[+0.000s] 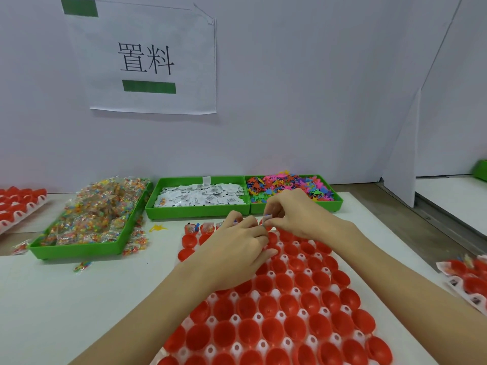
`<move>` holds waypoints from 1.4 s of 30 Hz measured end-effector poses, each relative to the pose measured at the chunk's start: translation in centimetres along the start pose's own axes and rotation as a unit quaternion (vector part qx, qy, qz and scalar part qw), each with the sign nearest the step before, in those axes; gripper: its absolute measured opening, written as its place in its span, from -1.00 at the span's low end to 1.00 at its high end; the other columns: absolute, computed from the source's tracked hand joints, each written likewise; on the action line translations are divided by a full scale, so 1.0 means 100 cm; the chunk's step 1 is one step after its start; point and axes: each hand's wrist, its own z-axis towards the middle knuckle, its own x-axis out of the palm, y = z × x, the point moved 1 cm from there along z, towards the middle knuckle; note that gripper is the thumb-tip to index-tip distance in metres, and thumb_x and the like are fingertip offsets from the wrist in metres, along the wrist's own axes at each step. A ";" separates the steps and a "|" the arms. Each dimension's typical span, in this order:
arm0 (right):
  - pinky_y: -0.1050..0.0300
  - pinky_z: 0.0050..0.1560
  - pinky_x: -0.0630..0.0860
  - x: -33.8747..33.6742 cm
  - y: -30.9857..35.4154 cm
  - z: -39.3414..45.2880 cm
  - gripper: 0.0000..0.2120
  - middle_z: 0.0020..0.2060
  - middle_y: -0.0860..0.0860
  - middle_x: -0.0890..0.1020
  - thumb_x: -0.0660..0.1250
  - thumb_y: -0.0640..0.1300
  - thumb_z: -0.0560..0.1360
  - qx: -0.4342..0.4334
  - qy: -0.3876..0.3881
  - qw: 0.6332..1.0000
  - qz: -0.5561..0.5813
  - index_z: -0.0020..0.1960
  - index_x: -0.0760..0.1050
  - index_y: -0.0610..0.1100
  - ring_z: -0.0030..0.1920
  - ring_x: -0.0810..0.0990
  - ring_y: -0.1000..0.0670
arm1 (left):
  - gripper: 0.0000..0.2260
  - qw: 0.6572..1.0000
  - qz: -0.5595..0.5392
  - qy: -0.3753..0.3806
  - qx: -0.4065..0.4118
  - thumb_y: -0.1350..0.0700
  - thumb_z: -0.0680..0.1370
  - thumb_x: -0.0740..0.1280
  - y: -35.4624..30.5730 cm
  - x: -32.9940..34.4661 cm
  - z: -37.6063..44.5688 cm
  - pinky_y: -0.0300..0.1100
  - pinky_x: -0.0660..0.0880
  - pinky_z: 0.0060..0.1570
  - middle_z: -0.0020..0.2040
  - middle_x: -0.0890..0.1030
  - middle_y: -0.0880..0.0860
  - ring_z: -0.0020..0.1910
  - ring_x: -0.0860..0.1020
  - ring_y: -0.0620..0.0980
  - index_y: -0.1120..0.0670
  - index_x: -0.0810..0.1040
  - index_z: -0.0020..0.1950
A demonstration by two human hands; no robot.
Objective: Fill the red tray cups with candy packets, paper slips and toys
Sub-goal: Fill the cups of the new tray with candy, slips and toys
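Fingertips of the right hand (287,214) pinch a small packet (267,218) above the far edge of the red tray (276,312), left hand (237,248) curled alongside; seat it squarely in one empty cup.

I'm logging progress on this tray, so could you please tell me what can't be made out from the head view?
- Far-row cups of the red tray: the left hand and right hand cover several, so their fill is unknown.
- Item in the right hand's grip: too small to identify.
- Print on the paper slips: too small to read.
- Tray's near end: cut off by the bottom edge.
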 end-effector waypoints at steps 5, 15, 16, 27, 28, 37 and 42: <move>0.14 -0.04 0.66 0.000 -0.003 0.001 -0.84 -0.19 0.03 0.72 0.57 -0.12 0.45 -0.007 -0.011 1.000 0.006 0.00 0.66 -0.10 -0.19 0.67 0.14 | -0.43 1.000 -0.024 -0.006 0.007 -0.18 0.68 -0.23 0.000 -0.001 -0.001 -0.07 0.16 0.41 0.26 0.56 -0.18 0.32 0.41 -0.09 -0.08 0.52 0.33; 0.17 0.04 0.62 0.004 -0.004 0.009 -0.86 -0.10 0.03 0.74 0.46 -0.14 0.54 -0.005 0.052 0.998 -0.031 0.07 0.73 -0.11 -0.10 0.66 0.12 | -0.42 1.000 -0.024 0.000 0.015 -0.16 0.69 -0.25 0.001 -0.003 0.000 -0.12 0.11 0.37 0.24 0.57 -0.22 0.30 0.38 -0.15 -0.12 0.53 0.31; 0.15 0.03 0.63 0.004 -0.004 0.011 -0.87 -0.11 0.03 0.74 0.45 -0.16 0.55 0.001 0.064 0.997 -0.032 0.06 0.73 -0.11 -0.10 0.67 0.11 | -0.44 1.000 -0.022 0.002 0.014 -0.15 0.70 -0.24 0.002 -0.003 0.000 -0.12 0.11 0.37 0.25 0.57 -0.23 0.30 0.38 -0.15 -0.13 0.53 0.32; 0.04 0.07 0.64 -0.004 0.002 0.033 -0.85 -0.16 0.07 0.64 0.58 -0.08 0.44 0.055 0.156 0.985 -0.041 -0.03 0.67 -0.05 -0.03 0.67 0.01 | -0.52 0.999 -0.039 0.010 0.009 -0.14 0.74 -0.14 0.003 -0.002 0.001 -0.11 0.12 0.37 0.27 0.57 -0.21 0.31 0.38 -0.12 -0.11 0.53 0.35; 0.04 0.09 0.63 -0.007 0.002 0.033 -0.83 -0.16 0.09 0.65 0.58 -0.05 0.43 0.053 0.164 0.984 -0.041 -0.01 0.69 -0.05 -0.01 0.67 0.02 | -0.51 0.999 -0.042 0.009 0.009 -0.14 0.73 -0.15 0.003 -0.002 0.000 -0.11 0.11 0.36 0.27 0.58 -0.20 0.31 0.39 -0.12 -0.10 0.54 0.34; 0.03 0.22 0.61 -0.030 0.002 0.031 -0.71 0.04 0.04 0.74 0.53 -0.05 0.49 0.035 0.225 0.974 -0.016 0.19 0.69 -0.07 0.06 0.69 0.08 | -0.48 0.998 -0.057 0.005 0.012 -0.16 0.71 -0.17 0.003 -0.002 -0.003 -0.11 0.13 0.38 0.27 0.57 -0.18 0.33 0.40 -0.11 -0.09 0.49 0.40; 0.09 0.21 0.59 -0.034 0.004 0.026 -0.64 0.16 -0.01 0.70 0.49 -0.11 0.53 0.025 0.255 0.967 0.001 0.32 0.61 -0.07 0.16 0.67 0.06 | -0.54 0.998 -0.058 0.006 0.008 -0.15 0.73 -0.12 0.005 -0.003 -0.004 -0.10 0.13 0.38 0.26 0.57 -0.18 0.34 0.39 -0.12 -0.09 0.49 0.40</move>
